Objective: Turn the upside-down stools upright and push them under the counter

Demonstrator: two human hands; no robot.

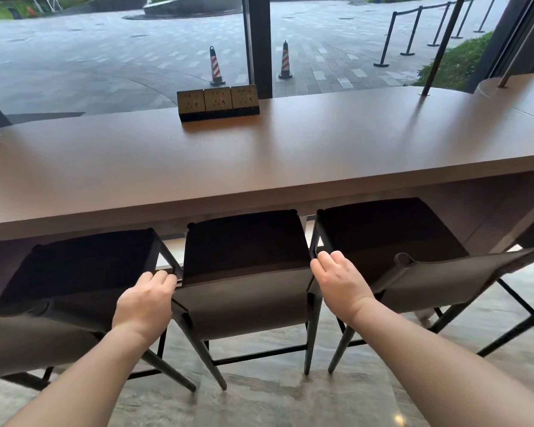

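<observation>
Forearms: both reach forward from the bottom edge of the head view, one to each side of the middle stool (244, 272).
Left hand (148, 298): fingers curled over the stool's left back corner, gripping the frame there.
Right hand (339, 280): fingers curled over the right back corner of the same backrest, gripping it.
Middle stool: upright, all legs on the floor (275, 402), seat partly under the tabletop (259, 155), backrest towards the person.
Key relation: the stool lies straight ahead between the two hands, its front-to-back axis pointing at the tabletop edge; both hands sit about equally near, so a push would run forward, away from the body.
Left stool (74, 272): upright, just beside the middle one, seat partly under the tabletop.
Right stool (398, 241): upright, angled slightly, front of its seat under the tabletop.
Progress, as a judgement: no stool in view is upside down; what seems left is seating the middle one fully.
Socket block (218, 103): stands on the tabletop, well apart from the hands.
Containers: none in view.
</observation>
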